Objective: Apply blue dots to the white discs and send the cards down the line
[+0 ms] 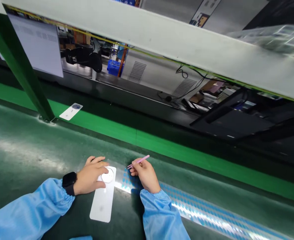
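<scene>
A white phone back panel (pixel 102 203) lies flat on the green work surface, its round camera ring at the top end. My left hand (pixel 92 175) rests over the panel's upper left part, fingers spread, with the thumb and a fingertip on it near the ring. Pink tweezers (pixel 143 159) are pinched in my right hand (pixel 145 175), their tips pointing left and down. Those tips are over the near left end of a clear strip (pixel 201 210) bearing rows of small blue pieces. Whether they grip a piece is too small to tell.
Another white phone back panel (pixel 70 111) lies on the green belt (pixel 137 136) beyond the bench edge. A green post (pixel 24 70) rises at left beneath a long white beam (pixel 147 36). Part of a blue object (pixel 81 238) shows at the bottom edge.
</scene>
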Available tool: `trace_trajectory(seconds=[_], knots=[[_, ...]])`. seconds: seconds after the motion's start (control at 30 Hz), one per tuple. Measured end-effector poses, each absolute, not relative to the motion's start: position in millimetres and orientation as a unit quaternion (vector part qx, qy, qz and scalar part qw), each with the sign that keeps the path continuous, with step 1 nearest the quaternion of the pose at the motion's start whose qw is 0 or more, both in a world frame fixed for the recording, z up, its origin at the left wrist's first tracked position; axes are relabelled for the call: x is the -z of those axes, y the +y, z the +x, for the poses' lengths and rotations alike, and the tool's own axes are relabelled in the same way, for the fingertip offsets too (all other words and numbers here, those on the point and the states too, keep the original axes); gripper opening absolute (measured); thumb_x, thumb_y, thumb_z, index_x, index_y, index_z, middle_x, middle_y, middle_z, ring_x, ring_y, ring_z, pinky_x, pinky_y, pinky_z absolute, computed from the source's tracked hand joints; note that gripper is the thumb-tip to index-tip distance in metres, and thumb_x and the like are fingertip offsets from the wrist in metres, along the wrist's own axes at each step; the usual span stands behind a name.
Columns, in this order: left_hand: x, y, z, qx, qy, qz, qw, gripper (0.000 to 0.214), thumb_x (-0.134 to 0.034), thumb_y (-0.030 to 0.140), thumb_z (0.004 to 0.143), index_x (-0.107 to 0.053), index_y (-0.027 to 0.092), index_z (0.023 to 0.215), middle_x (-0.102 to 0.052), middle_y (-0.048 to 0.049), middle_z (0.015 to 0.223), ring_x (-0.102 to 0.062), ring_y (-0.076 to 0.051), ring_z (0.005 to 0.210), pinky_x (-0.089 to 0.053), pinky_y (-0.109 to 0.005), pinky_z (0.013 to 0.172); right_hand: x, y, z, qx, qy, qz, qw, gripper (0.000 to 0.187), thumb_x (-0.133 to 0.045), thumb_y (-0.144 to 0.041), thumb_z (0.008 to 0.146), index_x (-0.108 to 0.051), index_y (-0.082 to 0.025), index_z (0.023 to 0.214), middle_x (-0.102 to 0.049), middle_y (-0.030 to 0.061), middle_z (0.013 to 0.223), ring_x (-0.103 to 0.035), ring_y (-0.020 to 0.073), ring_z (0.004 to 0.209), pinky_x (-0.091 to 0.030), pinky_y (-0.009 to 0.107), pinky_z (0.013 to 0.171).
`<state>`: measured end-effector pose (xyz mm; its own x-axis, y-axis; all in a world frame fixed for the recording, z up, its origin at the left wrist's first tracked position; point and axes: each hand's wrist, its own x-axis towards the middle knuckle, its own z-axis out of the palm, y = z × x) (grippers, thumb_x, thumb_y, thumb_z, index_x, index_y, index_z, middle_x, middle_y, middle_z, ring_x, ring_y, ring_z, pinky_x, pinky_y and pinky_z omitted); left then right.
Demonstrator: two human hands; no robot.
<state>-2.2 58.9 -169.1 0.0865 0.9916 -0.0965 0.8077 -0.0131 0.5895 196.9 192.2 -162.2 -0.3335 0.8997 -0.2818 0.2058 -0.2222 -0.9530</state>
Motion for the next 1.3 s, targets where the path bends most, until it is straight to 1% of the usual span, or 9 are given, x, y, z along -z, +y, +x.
trace_trajectory(seconds=[0.23, 0.4, 0.57, 0.67, 0.83, 1.07, 1.3], knots=[[173, 57, -6, -0.198, 0.588, 0.739, 0.263, 0.028, -0.073, 0.022, 0.071, -0.062, 0.026, 0.097, -0.056, -0.0015, 0.132, -0.031, -0.030, 0.134, -0.012, -0.053, 0.107, 157, 191, 197, -0.603, -0.539, -0.519, 0.276, 0.053, -0.079, -0.059, 0.045, -0.057, -0.016, 0.066, -0.061, 0.0001, 0.050, -0.056, 0.0114, 0.043, -0.048, 0.022, 0.042], [171, 56, -5, -0.207, 0.594, 0.736, 0.249, 0.032, -0.077, 0.023, 0.067, -0.061, 0.025, 0.095, -0.059, -0.0012, 0.126, -0.031, -0.033, 0.134, -0.015, -0.053, 0.104, 157, 191, 195, -0.596, -0.528, -0.534, 0.284, 0.055, -0.080, -0.061, 0.041, -0.058, -0.016, 0.063, -0.061, 0.0004, 0.048, -0.054, 0.0101, 0.041, -0.046, 0.021, 0.039], [171, 57, -5, -0.211, 0.591, 0.732, 0.264, 0.034, -0.080, 0.026, 0.066, -0.061, 0.024, 0.094, -0.060, -0.0005, 0.125, -0.031, -0.033, 0.134, -0.013, -0.054, 0.103, 148, 194, 200, -0.646, -0.481, -0.517, 0.289, 0.056, -0.084, -0.058, 0.034, -0.058, -0.015, 0.058, -0.060, 0.0008, 0.046, -0.053, 0.0095, 0.040, -0.045, 0.019, 0.039], [173, 57, -5, -0.218, 0.589, 0.731, 0.268, 0.035, -0.082, 0.029, 0.065, -0.061, 0.024, 0.093, -0.060, 0.0001, 0.126, -0.030, -0.033, 0.134, -0.012, -0.055, 0.103, 139, 189, 201, -0.670, -0.470, -0.496, 0.291, 0.051, -0.086, -0.054, 0.037, -0.059, -0.015, 0.056, -0.060, 0.0008, 0.045, -0.053, 0.0094, 0.040, -0.044, 0.019, 0.040], [177, 56, -4, -0.226, 0.587, 0.733, 0.259, 0.034, -0.083, 0.032, 0.064, -0.062, 0.024, 0.089, -0.060, -0.0004, 0.126, -0.031, -0.034, 0.133, -0.011, -0.056, 0.103, 139, 159, 185, -0.663, -0.485, -0.478, 0.309, 0.048, -0.084, -0.054, 0.047, -0.060, -0.015, 0.060, -0.061, 0.0007, 0.049, -0.056, 0.0102, 0.042, -0.044, 0.019, 0.041], [180, 55, -2, -0.223, 0.596, 0.735, 0.234, 0.036, -0.082, 0.035, 0.064, -0.064, 0.025, 0.093, -0.061, -0.0015, 0.125, -0.034, -0.034, 0.131, -0.012, -0.056, 0.102, 165, 139, 174, -0.638, -0.525, -0.489, 0.280, 0.048, -0.077, -0.059, 0.055, -0.058, -0.016, 0.064, -0.060, 0.0006, 0.049, -0.054, 0.0108, 0.042, -0.044, 0.020, 0.040], [179, 56, -2, -0.218, 0.599, 0.737, 0.226, 0.033, -0.081, 0.033, 0.066, -0.065, 0.025, 0.093, -0.060, -0.0017, 0.126, -0.034, -0.034, 0.131, -0.014, -0.057, 0.103, 168, 142, 175, -0.622, -0.557, -0.492, 0.244, 0.048, -0.073, -0.061, 0.059, -0.059, -0.016, 0.065, -0.061, 0.0020, 0.050, -0.055, 0.0112, 0.042, -0.044, 0.021, 0.041]])
